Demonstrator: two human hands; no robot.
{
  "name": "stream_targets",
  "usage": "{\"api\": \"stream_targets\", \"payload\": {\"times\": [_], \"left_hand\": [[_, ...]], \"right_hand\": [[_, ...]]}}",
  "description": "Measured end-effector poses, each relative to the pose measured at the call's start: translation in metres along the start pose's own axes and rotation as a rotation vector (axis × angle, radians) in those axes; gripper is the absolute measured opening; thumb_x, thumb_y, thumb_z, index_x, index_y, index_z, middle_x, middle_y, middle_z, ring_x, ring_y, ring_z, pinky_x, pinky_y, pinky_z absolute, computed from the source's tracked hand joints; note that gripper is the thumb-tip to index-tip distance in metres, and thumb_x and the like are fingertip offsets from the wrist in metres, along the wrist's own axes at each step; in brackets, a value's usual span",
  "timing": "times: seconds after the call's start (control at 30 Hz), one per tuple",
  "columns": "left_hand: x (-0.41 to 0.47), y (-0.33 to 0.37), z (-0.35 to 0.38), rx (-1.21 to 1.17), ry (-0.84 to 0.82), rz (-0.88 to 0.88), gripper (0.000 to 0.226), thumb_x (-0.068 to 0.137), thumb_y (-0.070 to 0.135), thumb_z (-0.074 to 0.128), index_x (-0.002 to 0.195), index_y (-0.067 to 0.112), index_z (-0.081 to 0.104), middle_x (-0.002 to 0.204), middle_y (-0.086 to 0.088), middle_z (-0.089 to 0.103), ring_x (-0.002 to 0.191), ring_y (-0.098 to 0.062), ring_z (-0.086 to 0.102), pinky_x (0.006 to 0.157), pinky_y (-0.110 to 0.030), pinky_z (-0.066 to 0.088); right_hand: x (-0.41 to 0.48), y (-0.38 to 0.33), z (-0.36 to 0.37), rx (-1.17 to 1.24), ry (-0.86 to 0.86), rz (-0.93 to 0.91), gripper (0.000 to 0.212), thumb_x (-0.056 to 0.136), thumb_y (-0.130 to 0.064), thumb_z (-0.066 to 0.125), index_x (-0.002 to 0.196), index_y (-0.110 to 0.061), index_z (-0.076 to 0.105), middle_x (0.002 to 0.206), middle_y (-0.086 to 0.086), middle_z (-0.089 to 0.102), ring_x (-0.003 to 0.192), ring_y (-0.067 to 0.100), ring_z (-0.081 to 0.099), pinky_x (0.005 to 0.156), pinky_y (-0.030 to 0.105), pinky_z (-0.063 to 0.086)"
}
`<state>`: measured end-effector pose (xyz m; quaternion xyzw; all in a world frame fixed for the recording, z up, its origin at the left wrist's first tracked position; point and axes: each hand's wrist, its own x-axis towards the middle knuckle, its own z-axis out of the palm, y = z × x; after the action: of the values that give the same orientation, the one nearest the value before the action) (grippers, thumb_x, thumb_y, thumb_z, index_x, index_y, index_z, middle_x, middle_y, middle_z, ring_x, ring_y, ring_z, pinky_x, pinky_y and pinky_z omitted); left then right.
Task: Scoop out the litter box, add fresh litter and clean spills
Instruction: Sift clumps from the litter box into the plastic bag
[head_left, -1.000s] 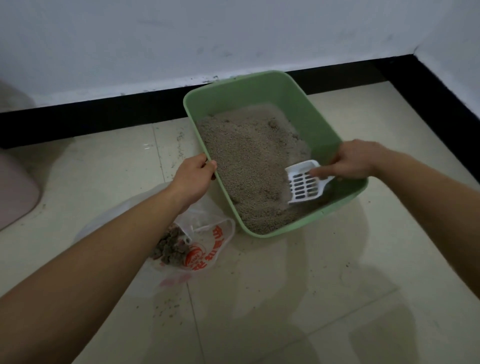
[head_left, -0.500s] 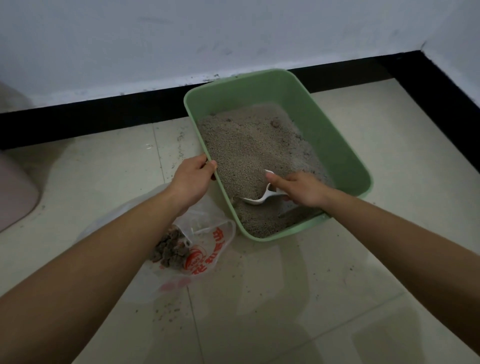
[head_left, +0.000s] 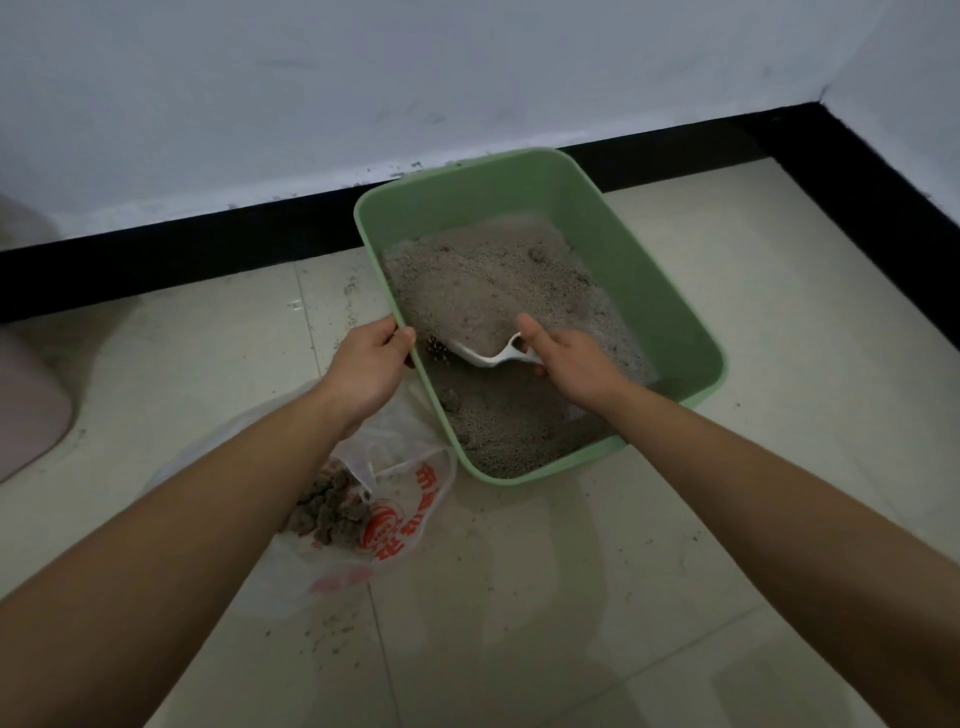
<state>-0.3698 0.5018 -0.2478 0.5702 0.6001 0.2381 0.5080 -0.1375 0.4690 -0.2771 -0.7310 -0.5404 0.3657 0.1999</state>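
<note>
Mid-scoop, with spill risk at the left rim.
Head view: could shed litter (head_left: 493, 280) or the dark clump (head_left: 439, 345) onto the floor (head_left: 675, 519) if lifted fast or tilted on the way to the plastic bag (head_left: 410, 509) just beside the litter box (head_left: 623, 249). Left hand (head_left: 366, 364) curled over the rim, steadying. Right hand (head_left: 571, 364) wrapped round the handle of the white scoop (head_left: 483, 356), dug into the grit, thumb up. Near each other, not touching.

The scoop (head_left: 485, 358) sits partly under litter (head_left: 483, 280); a forearm (head_left: 249, 493) hides part of the bag (head_left: 415, 467).
</note>
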Motion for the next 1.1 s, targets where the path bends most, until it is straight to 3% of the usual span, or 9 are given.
{"api": "stream_targets", "payload": {"times": [0.13, 0.23, 0.37, 0.47, 0.6, 0.7, 0.8, 0.9, 1.1], "left_hand": [[0.001, -0.002, -0.002, 0.032, -0.004, -0.019, 0.033, 0.104, 0.027, 0.043, 0.102, -0.001, 0.061, 0.081, -0.010, 0.051, 0.068, -0.020, 0.043, 0.062, -0.032, 0.034], [0.001, 0.000, 0.000, 0.060, 0.007, -0.020, 0.033, 0.104, 0.026, 0.042, 0.102, -0.001, 0.060, 0.082, -0.012, 0.052, 0.067, -0.019, 0.044, 0.063, -0.032, 0.035], [0.000, 0.002, 0.000, 0.103, 0.008, -0.029, 0.032, 0.104, 0.027, 0.040, 0.101, 0.003, 0.061, 0.086, -0.011, 0.057, 0.067, -0.018, 0.046, 0.067, -0.031, 0.037], [-0.006, 0.007, 0.004, 0.115, 0.008, -0.041, 0.029, 0.105, 0.028, 0.037, 0.108, 0.009, 0.059, 0.090, -0.006, 0.057, 0.078, -0.021, 0.051, 0.075, -0.036, 0.044], [-0.013, 0.004, 0.010, 0.226, 0.056, -0.053, 0.039, 0.104, 0.034, 0.036, 0.117, 0.004, 0.058, 0.110, -0.018, 0.063, 0.102, -0.037, 0.059, 0.093, -0.044, 0.050], [-0.026, 0.006, 0.015, 0.257, 0.067, -0.043, 0.052, 0.102, 0.032, 0.044, 0.148, 0.013, 0.032, 0.125, -0.015, 0.059, 0.107, -0.035, 0.059, 0.094, -0.042, 0.050], [-0.039, 0.007, 0.016, 0.287, 0.037, 0.044, 0.057, 0.098, 0.025, 0.053, 0.149, 0.018, 0.027, 0.114, -0.008, 0.062, 0.102, -0.030, 0.061, 0.087, -0.035, 0.049], [-0.044, 0.004, 0.016, 0.350, -0.010, 0.109, 0.055, 0.097, 0.026, 0.055, 0.146, 0.022, 0.031, 0.120, -0.009, 0.063, 0.106, -0.029, 0.060, 0.083, -0.030, 0.044], [-0.040, 0.000, 0.010, 0.522, -0.082, 0.068, 0.077, 0.100, 0.036, 0.050, 0.156, 0.013, 0.003, 0.120, -0.013, 0.065, 0.107, -0.030, 0.060, 0.085, -0.034, 0.047]], "right_hand": [[-0.007, 0.000, -0.023, -0.040, 0.120, -0.052, 0.078, 0.092, -0.072, 0.029, 0.102, -0.005, 0.069, 0.094, 0.021, 0.066, 0.080, 0.030, 0.064, 0.074, 0.040, 0.048], [-0.015, 0.003, -0.031, -0.086, 0.152, -0.050, 0.081, 0.088, -0.078, 0.026, 0.100, -0.011, 0.069, 0.092, 0.012, 0.069, 0.086, 0.027, 0.066, 0.083, 0.040, 0.050], [-0.027, -0.005, -0.033, 0.006, 0.234, -0.018, 0.078, 0.089, -0.077, 0.029, 0.100, -0.011, 0.067, 0.090, 0.010, 0.067, 0.086, 0.026, 0.064, 0.081, 0.040, 0.050], [-0.035, -0.014, -0.033, -0.019, 0.213, -0.037, 0.074, 0.089, -0.077, 0.027, 0.100, -0.017, 0.069, 0.087, 0.007, 0.067, 0.085, 0.025, 0.064, 0.079, 0.039, 0.050], [-0.042, -0.022, -0.040, 0.001, 0.252, -0.028, 0.072, 0.091, -0.074, 0.028, 0.100, -0.016, 0.069, 0.089, 0.010, 0.068, 0.086, 0.026, 0.064, 0.080, 0.038, 0.050], [-0.049, -0.023, -0.040, 0.005, 0.251, -0.028, 0.071, 0.091, -0.074, 0.027, 0.099, -0.017, 0.069, 0.088, 0.009, 0.067, 0.085, 0.026, 0.064, 0.080, 0.039, 0.050], [-0.054, -0.024, -0.041, 0.010, 0.253, -0.022, 0.073, 0.090, -0.076, 0.027, 0.099, -0.017, 0.069, 0.088, 0.007, 0.067, 0.085, 0.025, 0.064, 0.081, 0.040, 0.050], [-0.061, -0.024, -0.042, 0.001, 0.259, -0.014, 0.068, 0.090, -0.075, 0.027, 0.095, -0.022, 0.069, 0.086, 0.004, 0.067, 0.083, 0.023, 0.064, 0.079, 0.039, 0.049], [-0.068, -0.018, -0.039, -0.028, 0.241, 0.000, 0.080, 0.082, -0.084, 0.023, 0.095, -0.020, 0.069, 0.088, 0.002, 0.069, 0.083, 0.021, 0.066, 0.085, 0.042, 0.052]]}}
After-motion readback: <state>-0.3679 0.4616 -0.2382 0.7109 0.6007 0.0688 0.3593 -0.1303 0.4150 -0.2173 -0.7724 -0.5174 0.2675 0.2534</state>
